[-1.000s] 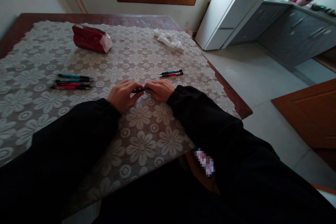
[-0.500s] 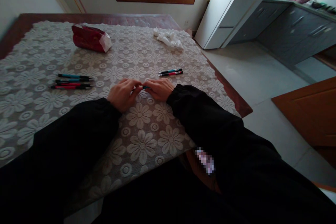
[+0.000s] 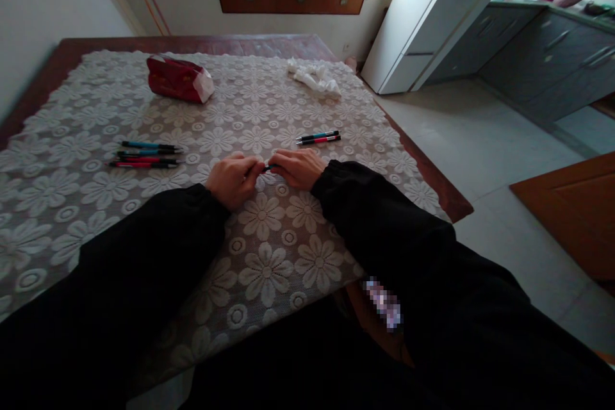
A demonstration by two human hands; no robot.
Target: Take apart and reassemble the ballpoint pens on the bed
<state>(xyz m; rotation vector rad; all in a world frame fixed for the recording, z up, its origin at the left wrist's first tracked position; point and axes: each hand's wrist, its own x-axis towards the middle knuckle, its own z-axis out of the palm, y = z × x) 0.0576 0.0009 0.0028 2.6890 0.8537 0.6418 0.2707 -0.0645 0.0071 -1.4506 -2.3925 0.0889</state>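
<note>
My left hand [image 3: 234, 178] and my right hand [image 3: 298, 168] meet at their fingertips low over the lace tablecloth [image 3: 269, 250], both gripping a small teal and black pen [image 3: 268, 168]. Only a short piece of it shows between the fingers. Both arms wear black sleeves. A pair of pens [image 3: 318, 138], one teal and one red, lies just beyond my right hand. Several more pens [image 3: 147, 155] lie in a group to the left of my left hand.
A red tissue pack [image 3: 179, 78] lies at the far left of the table and crumpled white tissue [image 3: 314, 76] at the far right. The wooden table edge [image 3: 435, 182] runs along the right, beside a tiled floor. A white fridge [image 3: 418, 19] and grey cabinets [image 3: 542, 57] stand beyond.
My hands have closed together over the pen, so less of it shows than one second ago. The view has tilted slightly, shifting everything down and right.
</note>
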